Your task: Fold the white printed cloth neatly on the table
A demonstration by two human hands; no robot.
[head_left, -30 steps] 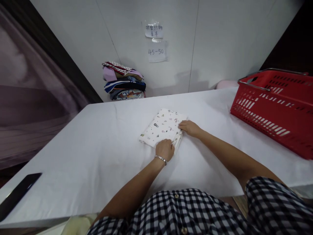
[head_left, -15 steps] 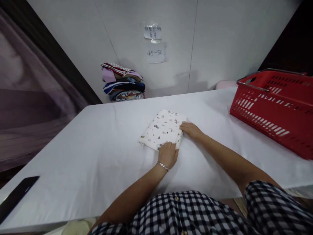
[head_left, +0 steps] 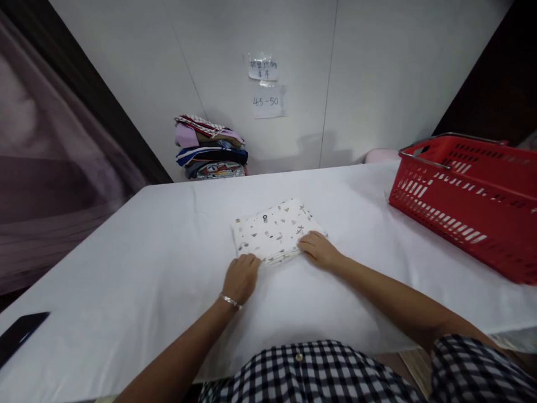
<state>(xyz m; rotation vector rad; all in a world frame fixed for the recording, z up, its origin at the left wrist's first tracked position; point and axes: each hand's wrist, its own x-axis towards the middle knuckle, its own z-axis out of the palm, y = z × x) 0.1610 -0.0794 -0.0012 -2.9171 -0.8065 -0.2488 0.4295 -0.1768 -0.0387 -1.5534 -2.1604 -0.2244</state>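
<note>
A folded white cloth (head_left: 272,229) with small scattered prints lies flat on the white-covered table, its layered folded edge toward me. At its near left corner, my left hand (head_left: 242,277), with a silver bracelet at the wrist, has its fingers closed on the edge. My right hand (head_left: 321,250) grips the near edge toward the right corner, fingers lying over the top. Both thumbs are mostly hidden.
A red plastic basket (head_left: 457,204) with a metal handle stands at the right. Beyond the far table edge is a stack of folded fabrics (head_left: 212,148). A black phone-like object (head_left: 20,333) lies at the left front. Paper notes (head_left: 268,102) hang on the wall.
The folded cloth has turned clockwise, so its layered edge now faces me. My left hand has moved left to the near left corner; my right hand has shifted slightly nearer.
</note>
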